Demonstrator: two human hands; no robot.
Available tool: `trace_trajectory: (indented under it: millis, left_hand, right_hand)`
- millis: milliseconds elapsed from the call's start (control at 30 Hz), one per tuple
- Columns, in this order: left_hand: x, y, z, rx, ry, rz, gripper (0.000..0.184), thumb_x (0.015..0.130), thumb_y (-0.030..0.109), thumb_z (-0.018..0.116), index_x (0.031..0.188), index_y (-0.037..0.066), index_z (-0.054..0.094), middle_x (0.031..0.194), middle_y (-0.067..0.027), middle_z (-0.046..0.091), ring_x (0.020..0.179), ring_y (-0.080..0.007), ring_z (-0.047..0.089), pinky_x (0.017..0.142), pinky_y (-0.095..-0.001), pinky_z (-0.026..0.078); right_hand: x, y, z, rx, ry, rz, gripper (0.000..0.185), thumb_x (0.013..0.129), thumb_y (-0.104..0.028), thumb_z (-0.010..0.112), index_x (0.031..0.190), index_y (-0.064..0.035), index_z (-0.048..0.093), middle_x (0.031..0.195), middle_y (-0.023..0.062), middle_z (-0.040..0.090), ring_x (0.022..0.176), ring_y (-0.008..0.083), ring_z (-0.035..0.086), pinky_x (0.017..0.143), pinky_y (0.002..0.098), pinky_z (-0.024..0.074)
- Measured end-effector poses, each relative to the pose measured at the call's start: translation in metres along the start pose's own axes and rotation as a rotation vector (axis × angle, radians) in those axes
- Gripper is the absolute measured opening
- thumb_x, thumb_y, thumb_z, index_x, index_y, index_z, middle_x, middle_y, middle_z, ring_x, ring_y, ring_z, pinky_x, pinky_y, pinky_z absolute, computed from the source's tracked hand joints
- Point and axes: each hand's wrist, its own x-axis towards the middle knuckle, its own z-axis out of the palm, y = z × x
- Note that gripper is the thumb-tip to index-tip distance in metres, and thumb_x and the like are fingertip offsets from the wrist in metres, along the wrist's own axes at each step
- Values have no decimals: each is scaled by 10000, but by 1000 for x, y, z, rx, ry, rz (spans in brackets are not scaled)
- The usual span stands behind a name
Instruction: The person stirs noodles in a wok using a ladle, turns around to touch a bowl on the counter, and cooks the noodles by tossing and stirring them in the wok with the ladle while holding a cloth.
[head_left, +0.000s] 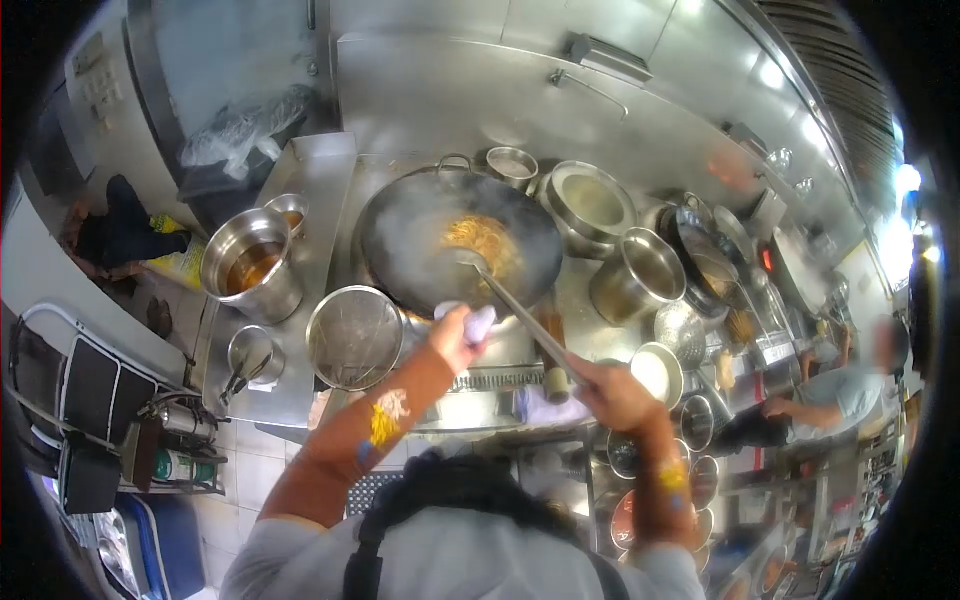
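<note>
A large black wok (pixel 395 225) stands on the stove, with steam rising from it. Brown strips of food that look like noodles (pixel 482 238) lie inside. My left hand (pixel 454 342) is closed on a folded lavender cloth (pixel 481 323) at the wok's near rim; whether it also grips the wok's handle is hidden. In my right hand (pixel 622 398) is the long metal handle of a ladle (pixel 522 315), whose head reaches into the food. A wooden-ended handle (pixel 556 375) lies beside the wok, under the ladle's shaft.
A round strainer (pixel 355 338) and a steel pot of brown liquid (pixel 250 270) stand left of the wok. Steel pots (pixel 640 275) crowd its right side, near a bowl of white liquid (pixel 656 374). Another person (pixel 830 395) is at the far right. A faucet (pixel 590 88) juts from the back wall.
</note>
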Motion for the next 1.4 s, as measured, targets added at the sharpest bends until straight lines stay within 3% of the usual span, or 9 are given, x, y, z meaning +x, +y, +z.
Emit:
trace_trajectory:
  millis: [167, 400, 533, 700, 833, 1067, 1100, 1267, 1400]
  left_hand:
    - [-6, -75, -77, -87, -24, -34, 152, 910, 151, 494, 1060, 124, 493, 944, -108, 611, 807, -248, 637, 516, -375, 481]
    - [-5, 0, -8, 42, 8, 97, 187, 894, 225, 474, 1039, 112, 507, 918, -91, 638, 701, -232, 601, 511, -330, 445]
    - [32, 10, -7, 30, 52, 136, 213, 859, 251, 507, 1016, 109, 528, 883, -84, 639, 675, -216, 594, 488, -321, 428]
    - [63, 0, -18, 94, 26, 123, 205, 840, 253, 517, 971, 98, 547, 830, -86, 642, 620, -217, 584, 486, -323, 426]
    - [70, -5, -16, 110, 50, 114, 204, 837, 254, 515, 962, 97, 550, 833, -88, 648, 613, -223, 583, 493, -341, 427]
    - [76, -5, -24, 113, 38, 125, 214, 857, 276, 512, 1007, 125, 536, 877, -72, 656, 654, -224, 589, 511, -351, 430]
    - [77, -4, -24, 111, 35, 117, 216, 862, 277, 508, 1014, 126, 533, 875, -71, 655, 654, -224, 589, 510, -354, 432]
    - [74, -3, -19, 153, 100, 140, 232, 886, 293, 496, 1039, 122, 526, 845, -75, 650, 639, -228, 593, 481, -366, 433]
    - [75, -2, -20, 133, 63, 132, 218, 873, 296, 499, 998, 123, 549, 839, -71, 655, 629, -220, 593, 479, -357, 428]
  right_hand:
    - [16, -8, 19, -64, 174, 23, 560, 780, -68, 599, 1317, -32, 442, 776, 229, 609, 742, 395, 604, 685, 453, 490]
    - [-18, -26, -9, 78, 63, 122, 533, 789, -53, 625, 1299, -11, 475, 884, 234, 642, 789, 355, 645, 709, 391, 504]
    - [-55, -34, -31, 139, 58, 111, 544, 790, -41, 635, 1315, -49, 491, 904, 200, 638, 762, 201, 639, 707, 314, 497]
    - [-63, -20, -29, 11, 41, 216, 542, 784, -52, 631, 1308, -57, 496, 814, 181, 644, 724, 258, 647, 704, 314, 500]
    - [-41, 10, -5, -54, 94, 274, 536, 788, -67, 635, 1303, -74, 489, 939, 243, 633, 845, 375, 639, 740, 410, 501]
    - [-48, 15, -35, -224, 2, 219, 536, 784, -68, 633, 1302, -72, 495, 942, 227, 643, 807, 382, 632, 713, 390, 503]
    - [-34, 37, -22, -142, 77, 57, 523, 790, -74, 625, 1297, -46, 499, 867, 212, 656, 695, 319, 645, 662, 354, 507]
    - [28, 60, 30, 381, 341, 326, 528, 804, -105, 622, 1305, -6, 485, 676, 109, 609, 529, 121, 563, 506, 294, 470]
    - [87, 79, 107, 714, 577, 295, 570, 826, -107, 616, 1342, 40, 422, 643, 34, 575, 508, 98, 520, 474, 257, 442]
